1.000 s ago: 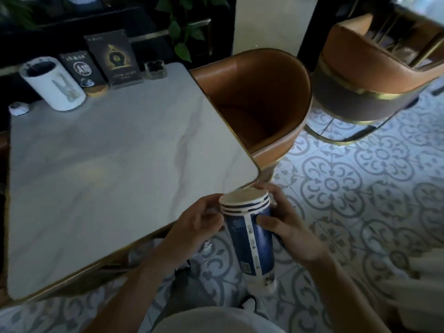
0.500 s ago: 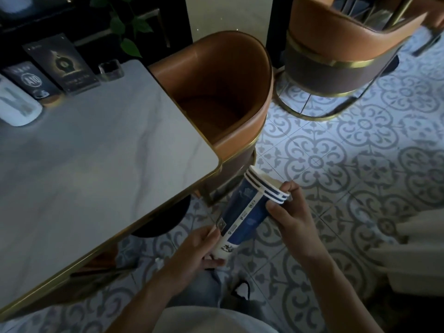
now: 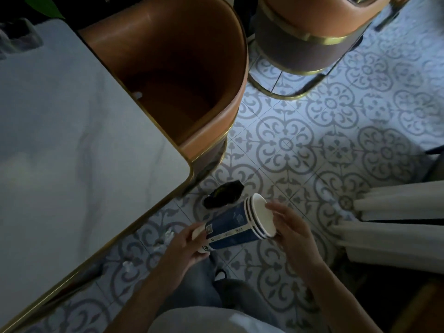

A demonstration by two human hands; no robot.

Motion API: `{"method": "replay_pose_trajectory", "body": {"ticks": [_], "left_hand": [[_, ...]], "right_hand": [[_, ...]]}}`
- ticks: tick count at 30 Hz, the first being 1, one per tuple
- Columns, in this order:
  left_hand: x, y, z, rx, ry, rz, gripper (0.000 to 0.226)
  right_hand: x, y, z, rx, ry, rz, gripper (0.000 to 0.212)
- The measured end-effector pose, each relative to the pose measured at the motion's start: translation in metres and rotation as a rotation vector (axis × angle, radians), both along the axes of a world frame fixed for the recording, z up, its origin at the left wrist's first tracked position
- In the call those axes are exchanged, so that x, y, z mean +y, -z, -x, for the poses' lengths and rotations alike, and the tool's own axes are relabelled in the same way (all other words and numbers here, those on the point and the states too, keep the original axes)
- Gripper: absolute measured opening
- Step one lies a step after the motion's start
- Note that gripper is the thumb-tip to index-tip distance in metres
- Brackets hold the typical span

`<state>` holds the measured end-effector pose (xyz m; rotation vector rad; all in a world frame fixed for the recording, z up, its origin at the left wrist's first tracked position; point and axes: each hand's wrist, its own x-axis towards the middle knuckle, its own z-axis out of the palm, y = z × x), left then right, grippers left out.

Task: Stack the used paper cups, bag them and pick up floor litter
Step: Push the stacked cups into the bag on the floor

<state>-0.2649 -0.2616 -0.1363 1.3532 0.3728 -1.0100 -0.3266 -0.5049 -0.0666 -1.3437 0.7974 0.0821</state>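
Observation:
A stack of blue-and-white paper cups (image 3: 234,225) lies tilted almost on its side above the floor, mouths pointing right. My left hand (image 3: 186,245) grips the stack's bottom end. My right hand (image 3: 292,228) holds the rims, with the thumb over the open mouth. On the floor just beyond the cups lies a crumpled black bag (image 3: 223,194). Small white scraps of litter (image 3: 165,236) lie on the tiles near the table's edge, with another scrap (image 3: 128,265) further left.
A marble table (image 3: 79,164) with a gold edge fills the left. An orange chair (image 3: 182,75) is tucked at its corner, and a second chair (image 3: 312,32) stands behind. White fabric (image 3: 394,224) hangs at the right over the patterned tile floor (image 3: 312,145).
The stack has tipped from upright to nearly sideways and dropped lower. My view has swung down and right toward the floor, bringing the black bag and litter into sight.

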Motion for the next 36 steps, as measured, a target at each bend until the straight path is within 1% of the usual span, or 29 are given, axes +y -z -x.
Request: {"method": "replay_pose_trajectory", "body": {"ticks": [2,5,8,10,11,12,14,17,19,21,23,27,32,35,36], "left_hand": [[-0.007,0.010,-0.012,0.014,-0.011,-0.009,0.046],[-0.018,0.022,-0.027,0.058,-0.035,-0.037,0.036],[-0.031,0.029,-0.040,0.096,-0.064,-0.075,0.035],[-0.042,0.034,-0.047,0.086,-0.076,-0.121,0.037],[-0.049,0.037,-0.049,0.061,-0.063,-0.154,0.036],[-0.056,0.042,-0.052,0.034,-0.053,-0.187,0.030],[-0.071,0.051,-0.055,0.022,-0.057,-0.223,0.011],[-0.100,0.066,-0.058,0.001,-0.017,-0.239,0.022],[-0.120,0.080,-0.061,0.040,-0.008,-0.218,0.018],[-0.138,0.100,-0.065,0.079,-0.018,-0.203,0.018],[-0.154,0.125,-0.072,0.169,-0.107,-0.203,0.023],[-0.181,0.182,-0.086,0.248,-0.244,-0.197,0.013],[-0.199,0.255,-0.099,0.245,-0.213,-0.260,0.018],[-0.203,0.298,-0.109,0.236,-0.167,-0.306,0.026],[-0.204,0.311,-0.113,0.242,-0.159,-0.317,0.025]], "right_hand": [[-0.002,0.004,-0.007,0.027,-0.001,0.036,0.027],[-0.005,0.013,-0.018,0.067,-0.009,0.050,0.026],[-0.013,0.028,-0.029,0.132,0.015,0.066,0.031],[-0.019,0.042,-0.035,0.177,0.005,0.088,0.031],[-0.023,0.051,-0.039,0.194,-0.018,0.111,0.032],[-0.027,0.061,-0.043,0.210,-0.051,0.145,0.032],[-0.037,0.082,-0.053,0.245,-0.112,0.211,0.033],[-0.052,0.119,-0.070,0.276,-0.195,0.255,0.030],[-0.062,0.146,-0.082,0.268,-0.259,0.287,0.031],[-0.073,0.177,-0.094,0.261,-0.320,0.320,0.031],[-0.083,0.210,-0.107,0.267,-0.362,0.350,0.029],[-0.099,0.283,-0.129,0.299,-0.389,0.375,0.029],[-0.107,0.362,-0.149,0.352,-0.386,0.344,0.031],[-0.114,0.400,-0.157,0.376,-0.430,0.359,0.032],[-0.116,0.412,-0.160,0.385,-0.453,0.365,0.034]]}}
